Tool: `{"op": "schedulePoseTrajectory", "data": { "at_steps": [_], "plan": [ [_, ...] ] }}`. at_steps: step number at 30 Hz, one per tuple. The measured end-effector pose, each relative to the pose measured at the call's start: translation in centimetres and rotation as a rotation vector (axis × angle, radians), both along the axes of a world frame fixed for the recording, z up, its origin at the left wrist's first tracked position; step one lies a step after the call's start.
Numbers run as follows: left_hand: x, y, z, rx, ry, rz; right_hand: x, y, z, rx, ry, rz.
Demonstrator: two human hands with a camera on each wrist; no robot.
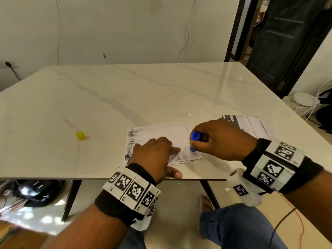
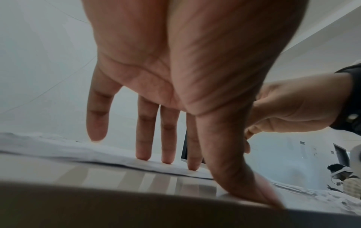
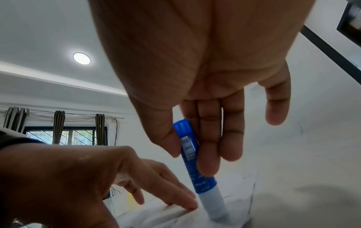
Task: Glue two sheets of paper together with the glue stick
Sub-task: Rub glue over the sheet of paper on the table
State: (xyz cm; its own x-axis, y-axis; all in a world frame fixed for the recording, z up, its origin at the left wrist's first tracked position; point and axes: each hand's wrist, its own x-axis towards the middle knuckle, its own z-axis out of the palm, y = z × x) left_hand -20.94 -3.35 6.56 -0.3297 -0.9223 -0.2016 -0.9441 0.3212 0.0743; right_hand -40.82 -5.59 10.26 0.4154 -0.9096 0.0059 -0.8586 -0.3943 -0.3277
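Observation:
A printed white sheet (image 1: pixel 158 133) lies near the table's front edge. My left hand (image 1: pixel 154 155) rests flat on it, fingers (image 2: pixel 143 138) straight and pressing the paper, thumb on the table edge. My right hand (image 1: pixel 219 141) pinches a blue glue stick (image 1: pixel 194 143) between thumb and fingers, tip down on the sheet's right part. In the right wrist view the glue stick (image 3: pixel 197 166) stands tilted, its pale end touching the paper beside the left fingertips (image 3: pixel 187 205). A second printed sheet (image 1: pixel 251 126) lies to the right, partly hidden by my right hand.
A yellow cap (image 1: pixel 80 135) stands on the white marble table (image 1: pixel 107 97) to the left. The table's front edge runs just below my left hand. Beyond the table's right side are a dark door, cables and a white device on the floor.

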Motion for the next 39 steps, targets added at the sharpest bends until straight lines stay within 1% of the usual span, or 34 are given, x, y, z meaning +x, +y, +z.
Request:
{"op": "schedulePoseTrajectory", "data": {
  "at_steps": [6,8,10,14,19,21,22,23,24,26,28,29,32,37,39],
  "plan": [
    [0.2,0.1,-0.1,-0.016,0.079,0.049,2.6,0.8,-0.7,0.035,-0.12,0.085],
    [0.4,0.1,-0.2,-0.015,0.088,0.053,2.7,0.9,-0.9,0.036,-0.139,0.085],
    [0.4,0.0,-0.3,-0.016,0.077,0.043,2.2,0.9,-0.9,0.029,-0.133,0.057],
    [0.6,-0.3,-0.3,0.007,0.087,0.032,-0.1,0.6,-0.9,0.008,-0.073,-0.059],
    [1.2,-0.3,0.2,0.037,0.054,-0.023,-1.1,0.5,-1.0,-0.001,-0.078,-0.141],
    [2.2,-0.8,1.2,0.06,0.143,-0.049,-1.0,0.4,-0.9,0.003,-0.074,-0.137],
    [3.0,-1.3,1.8,0.05,0.212,-0.067,-1.0,0.4,-0.8,0.008,-0.071,-0.136],
    [3.8,-2.0,2.3,0.026,0.245,-0.095,-1.0,0.3,-0.7,0.015,-0.07,-0.138],
    [4.5,-2.7,2.8,-0.003,0.224,-0.131,-1.0,0.3,-0.5,0.021,-0.075,-0.136],
    [5.5,-3.9,3.3,-0.014,0.088,-0.2,-1.0,0.2,-0.2,0.037,-0.123,-0.141],
    [5.8,-4.4,3.2,0.029,-0.062,-0.256,-1.2,0.2,0.3,0.038,-0.204,-0.162],
    [5.8,-4.4,3.1,0.056,-0.108,-0.271,-1.4,0.2,0.5,0.032,-0.245,-0.171],
    [5.4,-3.8,2.4,0.106,-0.129,-0.246,-2.4,0.1,0.7,-0.017,-0.303,-0.2],
    [3.5,-2.7,1.4,0.026,-0.175,-0.155,-4.0,0.0,0.7,-0.119,-0.391,-0.292],
    [2.3,-2.3,1.5,0.013,-0.178,-0.111,-4.1,0.0,0.7,-0.107,-0.411,-0.302]
  ]
}}
